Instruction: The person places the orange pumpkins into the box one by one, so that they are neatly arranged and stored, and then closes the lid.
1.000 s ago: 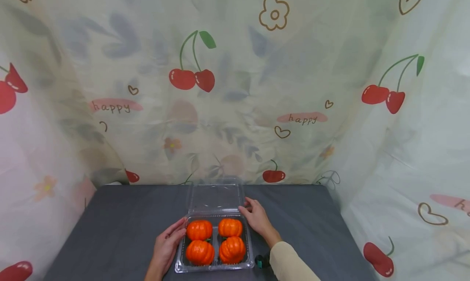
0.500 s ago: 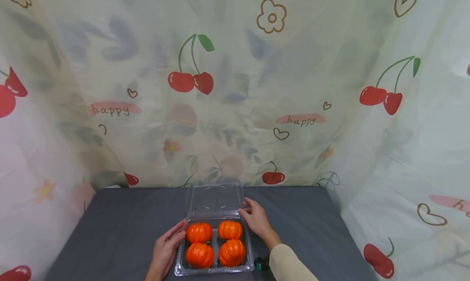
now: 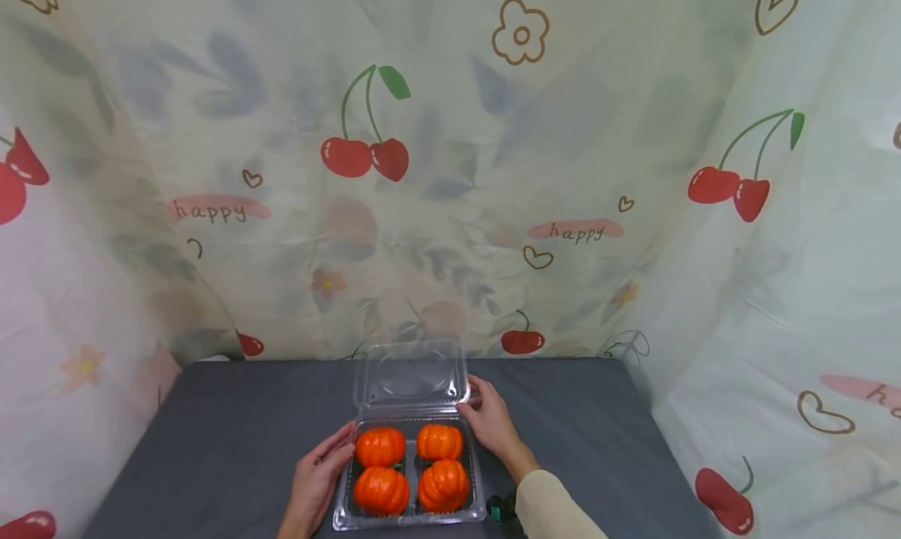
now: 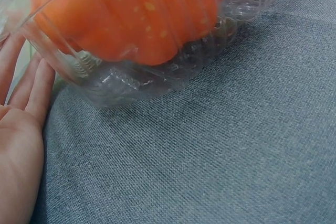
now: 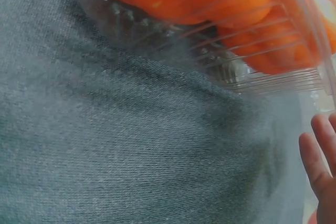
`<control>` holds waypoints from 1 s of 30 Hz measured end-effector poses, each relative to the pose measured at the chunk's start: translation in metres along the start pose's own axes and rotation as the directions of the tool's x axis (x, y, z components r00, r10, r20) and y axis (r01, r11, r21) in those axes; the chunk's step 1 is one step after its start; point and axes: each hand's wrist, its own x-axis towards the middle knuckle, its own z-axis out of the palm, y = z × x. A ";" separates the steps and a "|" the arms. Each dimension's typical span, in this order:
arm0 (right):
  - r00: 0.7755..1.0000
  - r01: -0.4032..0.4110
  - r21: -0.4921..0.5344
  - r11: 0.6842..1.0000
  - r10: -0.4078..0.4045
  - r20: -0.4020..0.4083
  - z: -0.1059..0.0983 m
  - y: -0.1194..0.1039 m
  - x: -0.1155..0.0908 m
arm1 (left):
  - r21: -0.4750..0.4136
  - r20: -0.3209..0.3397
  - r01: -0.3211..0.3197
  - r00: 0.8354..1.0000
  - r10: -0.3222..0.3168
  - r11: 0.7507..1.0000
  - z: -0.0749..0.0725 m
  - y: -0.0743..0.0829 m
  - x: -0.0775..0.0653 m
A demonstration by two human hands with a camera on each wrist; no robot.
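In the head view a clear plastic clamshell box (image 3: 338,520) sits on the table, with several small orange pumpkins (image 3: 380,492) in its base. Its clear lid (image 3: 411,375) is hinged back at the far side and tilts upward. My left hand (image 3: 317,476) is at the box's left side, fingertips touching the rim near the back corner. At the right end of the hinge, my right hand (image 3: 493,418) touches the lid's edge with its fingers and thumb apart. Both wrist views show fairly straight fingers beside ribbed plastic walls; some fingertips are cut off or hidden.
A dark grey cloth covers the table (image 3: 239,445). Pale curtains (image 3: 450,210) printed with cherries and flowers enclose the back and sides. A small black and green device (image 3: 500,508) shows by the right wrist.
The lid has tipped up slightly from its flatter, laid-back position. Both hands keep nearly the same places, and the pumpkins stay put. The head view has shifted a little.
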 end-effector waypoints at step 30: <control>0.990 0.119 0.135 0.984 -0.108 -0.086 -0.015 -0.016 0.003 | 0.035 -0.026 -0.006 1.000 0.007 0.999 0.001 -0.003 0.003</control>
